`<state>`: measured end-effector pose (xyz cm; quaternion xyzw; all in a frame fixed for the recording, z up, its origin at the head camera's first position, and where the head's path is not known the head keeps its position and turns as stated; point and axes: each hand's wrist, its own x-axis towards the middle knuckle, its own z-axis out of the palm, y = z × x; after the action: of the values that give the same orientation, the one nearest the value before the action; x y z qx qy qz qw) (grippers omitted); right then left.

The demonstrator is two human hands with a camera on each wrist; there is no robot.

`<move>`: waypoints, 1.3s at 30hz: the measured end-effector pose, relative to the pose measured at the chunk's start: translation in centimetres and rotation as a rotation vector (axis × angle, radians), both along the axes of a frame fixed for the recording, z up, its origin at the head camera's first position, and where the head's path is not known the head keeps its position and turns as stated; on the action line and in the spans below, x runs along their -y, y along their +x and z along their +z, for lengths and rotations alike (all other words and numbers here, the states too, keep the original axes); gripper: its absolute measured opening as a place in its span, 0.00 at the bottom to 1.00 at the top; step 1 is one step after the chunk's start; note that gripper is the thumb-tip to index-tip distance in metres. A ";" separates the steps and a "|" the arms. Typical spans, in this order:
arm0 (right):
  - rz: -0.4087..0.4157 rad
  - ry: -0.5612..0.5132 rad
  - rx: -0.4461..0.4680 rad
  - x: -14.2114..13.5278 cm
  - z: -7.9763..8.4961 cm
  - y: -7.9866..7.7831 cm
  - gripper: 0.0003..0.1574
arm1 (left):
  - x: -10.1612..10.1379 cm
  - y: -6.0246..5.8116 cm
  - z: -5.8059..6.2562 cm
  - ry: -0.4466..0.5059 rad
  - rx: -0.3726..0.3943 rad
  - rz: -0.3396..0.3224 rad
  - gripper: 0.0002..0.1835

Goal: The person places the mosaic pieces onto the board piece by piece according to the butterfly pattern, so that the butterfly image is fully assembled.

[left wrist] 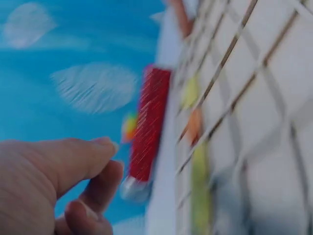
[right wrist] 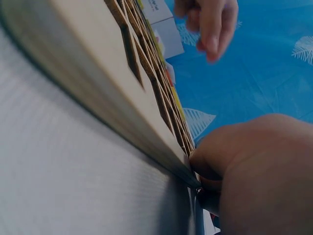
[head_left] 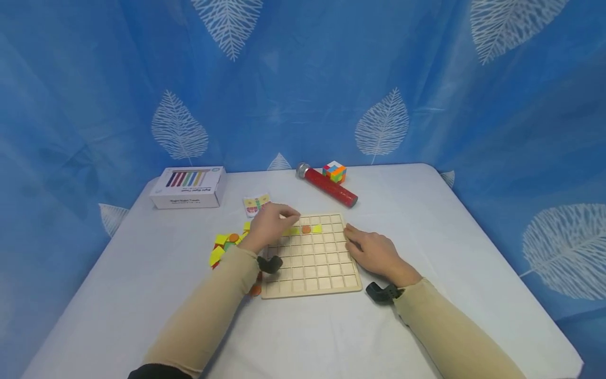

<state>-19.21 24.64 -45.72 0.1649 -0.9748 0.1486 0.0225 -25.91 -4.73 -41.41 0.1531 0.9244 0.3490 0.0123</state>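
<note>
A wooden grid board [head_left: 312, 263] lies flat on the table. In one of its upper rows sit a yellow square piece [head_left: 317, 228], an orange round piece [head_left: 306, 229] and more yellow pieces beside them, partly hidden by the left hand. My left hand [head_left: 272, 223] hovers over the board's upper left, thumb and forefinger close together; the left wrist view shows no piece between them. My right hand [head_left: 376, 252] holds the board's right edge, its thumb at the rim in the right wrist view. Loose coloured pieces [head_left: 218, 256] lie left of the board, partly behind the left forearm.
Behind the board stand a butterfly picture card [head_left: 253, 205], a red microphone-shaped tube [head_left: 329, 187] and a coloured puzzle cube [head_left: 334, 171]. A white box [head_left: 189, 188] occupies the table's back left corner. Blue leaf-printed cloth [head_left: 303, 79] hangs behind the table.
</note>
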 end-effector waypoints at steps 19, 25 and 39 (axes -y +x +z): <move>0.004 -0.021 0.011 -0.2 -0.1 -0.4 0.32 | 10.7 2.7 -2.9 -0.100 0.163 0.307 0.23; 0.004 -0.034 0.001 0.0 -0.2 -0.2 0.31 | 10.7 2.9 -2.7 -0.181 0.146 0.280 0.24; 0.002 -0.023 -0.006 0.1 -0.1 0.0 0.32 | 10.5 3.2 -2.9 -0.167 0.133 0.285 0.20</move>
<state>-19.24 24.52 -45.84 0.1660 -0.9728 0.1592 0.0274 -22.70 -15.22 -44.34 -0.0042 0.9597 0.2786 0.0365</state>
